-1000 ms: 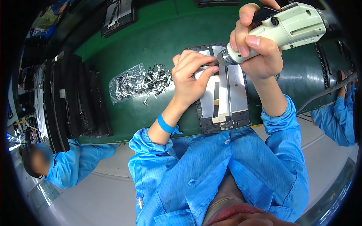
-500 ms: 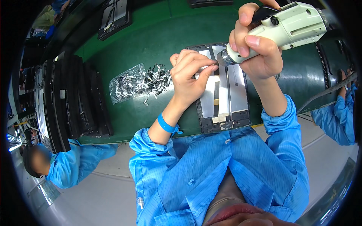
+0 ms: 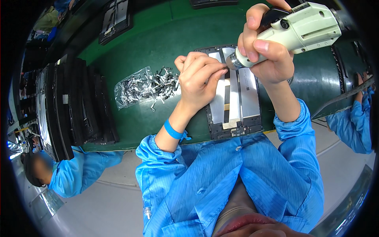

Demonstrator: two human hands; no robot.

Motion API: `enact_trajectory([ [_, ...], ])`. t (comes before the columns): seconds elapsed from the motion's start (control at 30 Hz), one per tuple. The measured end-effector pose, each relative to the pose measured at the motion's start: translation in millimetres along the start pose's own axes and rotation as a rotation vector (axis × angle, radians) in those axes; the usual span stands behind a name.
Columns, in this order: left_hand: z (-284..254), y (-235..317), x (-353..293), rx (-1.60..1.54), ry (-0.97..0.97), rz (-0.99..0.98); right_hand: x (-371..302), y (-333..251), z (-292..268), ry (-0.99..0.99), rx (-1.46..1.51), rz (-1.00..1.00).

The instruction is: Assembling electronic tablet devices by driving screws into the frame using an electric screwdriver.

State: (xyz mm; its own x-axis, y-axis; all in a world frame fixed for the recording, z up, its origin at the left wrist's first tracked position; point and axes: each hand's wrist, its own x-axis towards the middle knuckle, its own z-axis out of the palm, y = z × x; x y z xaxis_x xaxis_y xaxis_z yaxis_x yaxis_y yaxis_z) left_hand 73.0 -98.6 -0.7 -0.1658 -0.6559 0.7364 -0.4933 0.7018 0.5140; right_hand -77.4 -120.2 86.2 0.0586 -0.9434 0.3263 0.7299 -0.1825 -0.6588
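My right hand (image 3: 272, 59) is wrapped round a pale green electric screwdriver (image 3: 304, 27), held tilted with its metal nose down to the left. Below it lies an opened tablet (image 3: 252, 102), flat on the green bench, with silver battery packs and a black frame. My left hand (image 3: 199, 77) reaches over the tablet's left side. Its thumb and forefinger are pinched together right beside the screwdriver's nose; what they grip is too small to make out. The screwdriver's tip and the spot under it are hidden by my fingers.
Left of my left hand, a clear plastic bag (image 3: 132, 89) spills many small metal parts (image 3: 166, 85). Several dark panels (image 3: 75, 102) stand stacked at the left. Another opened device (image 3: 115, 21) lies at the far left. A cable (image 3: 343, 94) curves on the right; co-workers sit on both sides.
My right hand and the screwdriver's nose have shifted slightly left. The devices at the far side have slid a little left. My left hand keeps its pinch beside the nose.
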Motion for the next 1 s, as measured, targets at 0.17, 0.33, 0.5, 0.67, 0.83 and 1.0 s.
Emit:
enact_trajectory([
  [0.17, -1.7, 0.1, -0.8, 0.017, -0.019, -0.011, -0.9, 0.7, 0.4, -0.004, -0.008, -0.005],
  [0.33, -12.0, -8.6, 6.2, 0.066, -0.102, -0.11, 0.4, 0.9, -4.2, 0.003, -0.011, -0.017],
  [0.5, -19.7, -62.0, 9.3, -0.059, -0.153, -0.573, 3.1, 3.0, -4.9, 0.009, 0.004, -0.064],
  [0.67, -18.1, -86.9, 4.7, -0.199, -0.309, -0.686, 3.5, 7.0, -5.0, 0.003, -0.079, -0.062],
  [0.83, -18.4, -82.3, 9.2, -0.194, -0.357, -0.773, 2.8, 10.0, -7.6, 0.006, -0.094, -0.069],
  [1.0, -16.9, -83.0, 7.8, -0.155, -0.338, -0.699, 3.2, 12.0, -11.0, 0.0, -0.118, -0.066],
])
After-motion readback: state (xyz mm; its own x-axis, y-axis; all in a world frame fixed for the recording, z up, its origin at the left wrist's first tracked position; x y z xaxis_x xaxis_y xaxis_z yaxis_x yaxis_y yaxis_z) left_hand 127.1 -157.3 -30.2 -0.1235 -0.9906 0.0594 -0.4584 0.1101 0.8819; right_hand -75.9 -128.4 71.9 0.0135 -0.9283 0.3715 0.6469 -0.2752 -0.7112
